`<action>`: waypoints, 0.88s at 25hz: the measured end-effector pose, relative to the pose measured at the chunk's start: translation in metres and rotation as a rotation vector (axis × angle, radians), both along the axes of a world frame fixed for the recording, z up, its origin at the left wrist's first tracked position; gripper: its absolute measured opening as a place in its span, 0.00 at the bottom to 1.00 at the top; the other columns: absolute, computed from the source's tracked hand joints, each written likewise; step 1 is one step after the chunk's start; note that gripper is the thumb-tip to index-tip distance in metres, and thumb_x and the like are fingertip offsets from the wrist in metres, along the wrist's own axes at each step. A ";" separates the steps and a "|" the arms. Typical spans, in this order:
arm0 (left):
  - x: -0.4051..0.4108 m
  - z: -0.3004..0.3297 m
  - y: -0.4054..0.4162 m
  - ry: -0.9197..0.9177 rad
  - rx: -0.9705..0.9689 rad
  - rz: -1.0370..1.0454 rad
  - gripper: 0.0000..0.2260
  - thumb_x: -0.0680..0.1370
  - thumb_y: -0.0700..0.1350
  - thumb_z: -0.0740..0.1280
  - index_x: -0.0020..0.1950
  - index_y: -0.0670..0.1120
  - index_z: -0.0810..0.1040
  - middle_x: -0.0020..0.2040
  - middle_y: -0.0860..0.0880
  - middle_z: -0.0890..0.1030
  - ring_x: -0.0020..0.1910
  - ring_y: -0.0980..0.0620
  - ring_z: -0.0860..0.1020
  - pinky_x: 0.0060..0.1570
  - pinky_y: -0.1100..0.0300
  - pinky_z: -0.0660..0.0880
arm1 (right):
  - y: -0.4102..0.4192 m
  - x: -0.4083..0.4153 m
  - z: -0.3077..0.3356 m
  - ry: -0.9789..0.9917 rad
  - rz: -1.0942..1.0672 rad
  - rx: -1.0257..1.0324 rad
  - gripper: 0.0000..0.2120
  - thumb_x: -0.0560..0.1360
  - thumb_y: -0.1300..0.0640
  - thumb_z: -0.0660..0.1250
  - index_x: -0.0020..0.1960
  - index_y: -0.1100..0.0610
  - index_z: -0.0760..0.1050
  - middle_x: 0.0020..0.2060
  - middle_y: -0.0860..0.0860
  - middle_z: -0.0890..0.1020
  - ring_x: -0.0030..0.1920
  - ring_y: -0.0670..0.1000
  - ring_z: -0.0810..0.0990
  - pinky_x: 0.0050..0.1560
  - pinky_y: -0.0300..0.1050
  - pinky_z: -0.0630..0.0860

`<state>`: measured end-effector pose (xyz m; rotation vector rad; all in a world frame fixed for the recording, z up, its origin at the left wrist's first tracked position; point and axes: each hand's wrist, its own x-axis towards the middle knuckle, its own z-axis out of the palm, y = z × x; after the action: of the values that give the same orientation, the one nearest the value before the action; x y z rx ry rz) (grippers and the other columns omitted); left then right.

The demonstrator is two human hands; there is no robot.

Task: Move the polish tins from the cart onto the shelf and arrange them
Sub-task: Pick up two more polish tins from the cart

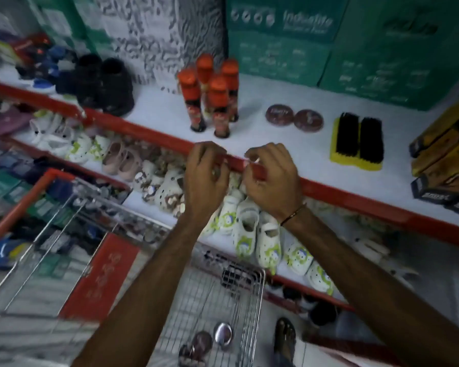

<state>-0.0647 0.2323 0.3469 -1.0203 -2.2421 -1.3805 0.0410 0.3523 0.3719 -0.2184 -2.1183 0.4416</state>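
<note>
Both hands raised at the red shelf edge (342, 192), left hand (206, 178) curled, maybe around a tin, right hand (272, 178) pinching something small, contents unclear; two tins (294, 119) flat on the shelf for display, others (212, 340) in the cart (249, 300).

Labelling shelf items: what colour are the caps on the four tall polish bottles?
Orange-red caps on four tall dark polish bottles; clearest in the head view, the only one.

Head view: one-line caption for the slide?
Both hands, left hand and right hand, at the red shelf edge; two polish tins shelved, more in the cart.
</note>
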 end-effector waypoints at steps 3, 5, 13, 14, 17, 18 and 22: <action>0.013 -0.075 -0.066 -0.117 -0.122 0.098 0.07 0.76 0.36 0.67 0.53 0.39 0.80 0.55 0.40 0.78 0.53 0.41 0.79 0.51 0.53 0.76 | -0.063 0.002 -0.071 -0.126 0.163 -0.005 0.05 0.75 0.63 0.67 0.45 0.63 0.81 0.41 0.57 0.83 0.43 0.59 0.79 0.47 0.51 0.76; 0.026 -0.130 -0.105 -0.240 -0.265 0.117 0.09 0.76 0.35 0.67 0.55 0.37 0.81 0.56 0.38 0.79 0.56 0.39 0.79 0.54 0.48 0.78 | -0.097 0.009 -0.128 -0.293 0.245 -0.018 0.04 0.75 0.63 0.67 0.46 0.62 0.81 0.42 0.57 0.83 0.43 0.59 0.80 0.47 0.52 0.77; 0.135 -0.357 -0.195 -0.973 -1.309 -0.058 0.29 0.80 0.48 0.67 0.79 0.43 0.62 0.76 0.37 0.62 0.73 0.35 0.69 0.68 0.42 0.73 | -0.159 0.060 -0.360 -1.716 0.355 0.000 0.34 0.75 0.52 0.69 0.76 0.55 0.60 0.70 0.58 0.71 0.69 0.63 0.70 0.66 0.58 0.72; 0.150 -0.377 -0.197 -0.950 -1.387 -0.110 0.28 0.80 0.49 0.65 0.78 0.43 0.63 0.76 0.38 0.64 0.73 0.36 0.68 0.70 0.43 0.71 | -0.167 0.067 -0.378 -1.784 0.344 0.030 0.35 0.75 0.51 0.70 0.77 0.54 0.59 0.71 0.58 0.69 0.70 0.63 0.69 0.66 0.60 0.70; 0.173 -0.423 -0.195 -0.887 -1.542 -0.190 0.26 0.80 0.44 0.65 0.78 0.43 0.65 0.77 0.41 0.65 0.77 0.35 0.64 0.73 0.42 0.66 | -0.195 0.084 -0.426 -1.828 0.339 0.016 0.31 0.77 0.56 0.68 0.77 0.52 0.61 0.72 0.59 0.67 0.70 0.65 0.68 0.66 0.64 0.70; 0.175 -0.433 -0.193 -0.894 -1.546 -0.159 0.26 0.80 0.42 0.65 0.78 0.44 0.64 0.78 0.41 0.64 0.78 0.34 0.64 0.71 0.41 0.68 | -0.203 0.089 -0.437 -1.835 0.341 0.029 0.30 0.77 0.58 0.67 0.77 0.51 0.61 0.73 0.58 0.67 0.70 0.65 0.68 0.65 0.64 0.71; 0.173 -0.448 -0.189 -0.983 -1.454 -0.003 0.31 0.75 0.41 0.72 0.74 0.42 0.62 0.74 0.34 0.64 0.71 0.32 0.72 0.62 0.42 0.78 | -0.214 0.103 -0.461 -1.748 0.328 0.109 0.25 0.80 0.59 0.64 0.75 0.49 0.64 0.72 0.57 0.66 0.67 0.64 0.70 0.59 0.57 0.78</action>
<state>0.1081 0.0436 -0.1011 -0.5666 -4.0649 0.1723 0.1438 0.1379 -0.0887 -0.2029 -3.9202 0.3016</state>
